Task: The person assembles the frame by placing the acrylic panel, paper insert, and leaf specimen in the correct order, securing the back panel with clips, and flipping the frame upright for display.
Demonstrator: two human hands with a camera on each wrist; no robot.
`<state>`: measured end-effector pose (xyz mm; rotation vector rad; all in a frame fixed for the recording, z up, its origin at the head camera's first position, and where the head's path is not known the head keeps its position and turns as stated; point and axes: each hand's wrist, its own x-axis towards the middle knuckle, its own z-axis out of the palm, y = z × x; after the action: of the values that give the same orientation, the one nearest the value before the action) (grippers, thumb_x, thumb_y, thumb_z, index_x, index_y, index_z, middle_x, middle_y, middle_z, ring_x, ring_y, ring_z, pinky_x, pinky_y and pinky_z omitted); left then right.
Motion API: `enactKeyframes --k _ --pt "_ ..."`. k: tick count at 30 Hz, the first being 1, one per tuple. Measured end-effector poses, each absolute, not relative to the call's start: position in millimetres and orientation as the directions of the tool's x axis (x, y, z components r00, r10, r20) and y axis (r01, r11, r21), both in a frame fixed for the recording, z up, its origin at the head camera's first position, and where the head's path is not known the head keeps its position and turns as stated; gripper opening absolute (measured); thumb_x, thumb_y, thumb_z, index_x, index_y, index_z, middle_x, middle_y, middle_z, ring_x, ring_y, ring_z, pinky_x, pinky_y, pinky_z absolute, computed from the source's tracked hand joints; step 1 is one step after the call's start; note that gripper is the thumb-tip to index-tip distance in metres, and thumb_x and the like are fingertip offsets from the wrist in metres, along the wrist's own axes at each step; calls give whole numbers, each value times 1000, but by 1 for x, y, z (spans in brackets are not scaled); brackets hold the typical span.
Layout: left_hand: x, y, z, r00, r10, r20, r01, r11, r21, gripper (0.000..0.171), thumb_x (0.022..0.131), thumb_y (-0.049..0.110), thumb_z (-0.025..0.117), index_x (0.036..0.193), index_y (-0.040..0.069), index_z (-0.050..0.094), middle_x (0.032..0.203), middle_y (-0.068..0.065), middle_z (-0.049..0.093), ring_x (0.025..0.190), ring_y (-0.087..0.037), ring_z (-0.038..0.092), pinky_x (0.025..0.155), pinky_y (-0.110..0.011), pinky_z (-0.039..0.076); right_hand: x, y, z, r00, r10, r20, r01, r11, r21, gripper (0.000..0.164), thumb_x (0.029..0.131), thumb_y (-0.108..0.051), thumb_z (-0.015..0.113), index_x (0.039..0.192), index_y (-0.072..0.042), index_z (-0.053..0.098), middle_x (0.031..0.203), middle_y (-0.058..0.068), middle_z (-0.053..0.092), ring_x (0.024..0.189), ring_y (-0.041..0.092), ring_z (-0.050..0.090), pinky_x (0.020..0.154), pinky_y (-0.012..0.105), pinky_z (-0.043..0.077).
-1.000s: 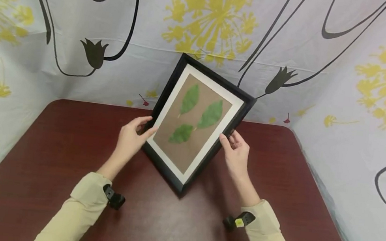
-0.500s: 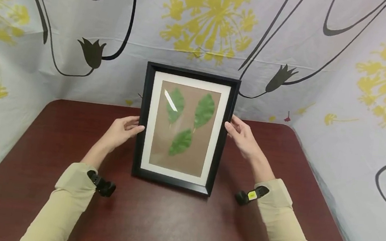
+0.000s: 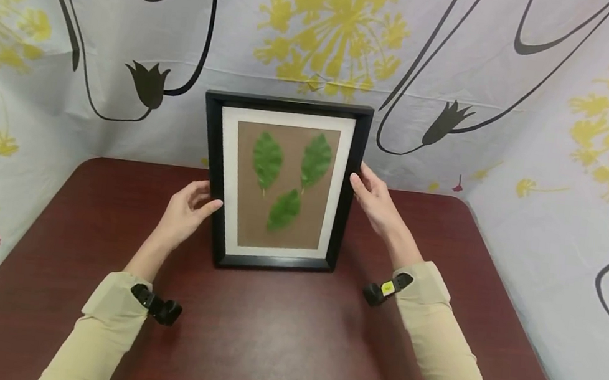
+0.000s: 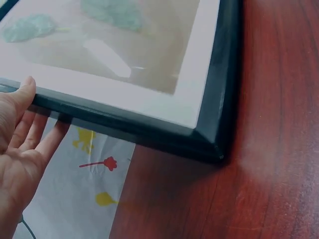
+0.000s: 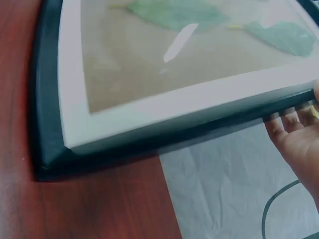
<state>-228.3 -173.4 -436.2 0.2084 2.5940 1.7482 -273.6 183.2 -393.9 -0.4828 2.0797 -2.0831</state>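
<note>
A black picture frame (image 3: 273, 263) with a white mat stands nearly upright on the table, its glass side facing me. Behind the glass, green leaves (image 3: 284, 211) lie on a brown backing, two above and one below. My left hand (image 3: 182, 214) grips the left side of the frame, thumb on the front edge and fingers behind. On the other side, a little higher, my right hand (image 3: 377, 203) holds the right edge in the same way. Both wrist views show the frame's lower corners at the tabletop; the fingertips behind the frame are partly hidden.
The dark red-brown table (image 3: 276, 337) has rounded far corners. White cloth (image 3: 277, 36) with yellow and grey flower prints hangs behind it and along both sides. Each sleeve carries a strapped black wrist camera (image 3: 156, 305).
The picture frame has turned from a strong diagonal tilt to nearly upright, and it has shifted slightly left and away from me. Both hands have stayed on its sides.
</note>
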Motion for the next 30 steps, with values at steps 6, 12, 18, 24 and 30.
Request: enactKeyframes --k 6,12,18,24,30 --pt "-235 -172 -437 -992 98 74 103 334 937 54 87 27 60 133 4 41 131 -13 49 118 -18 49 90 -18 42 -280 177 -394 -947 -301 110 -96 -62 -993 55 98 -22 38 147 -14 15 153 6 19 137 16 25 111 36 23" --pt "-241 -171 -433 -992 122 29 68 324 944 57 89 24 59 136 2 36 133 -18 47 125 -27 45 100 -40 38 -284 177 -398 -963 -263 56 -45 -47 -998 54 98 -26 38 147 -19 17 152 7 23 129 12 33 103 30 30" --pt "-245 -171 -431 -990 139 3 51 341 939 60 89 24 60 139 3 34 133 -20 46 125 -28 45 98 -41 39 -284 182 -400 -975 -221 2 1 -14 -1000 55 97 -26 42 147 -20 20 150 8 26 131 17 32 108 41 25" --pt "-249 -175 -434 -988 156 -25 36 374 927 63 88 27 61 140 5 32 136 -20 44 125 -31 45 99 -45 39 -280 189 -404 -980 -187 -72 64 46 -997 59 95 -21 47 146 -13 20 149 15 26 136 23 27 110 43 25" --pt "-248 -181 -438 -979 195 -65 20 402 915 60 90 26 58 140 7 32 137 -20 43 126 -32 44 100 -47 38 -278 193 -417 -974 -187 -130 104 145 -984 66 91 -15 52 147 -11 17 148 19 26 135 29 29 110 44 26"
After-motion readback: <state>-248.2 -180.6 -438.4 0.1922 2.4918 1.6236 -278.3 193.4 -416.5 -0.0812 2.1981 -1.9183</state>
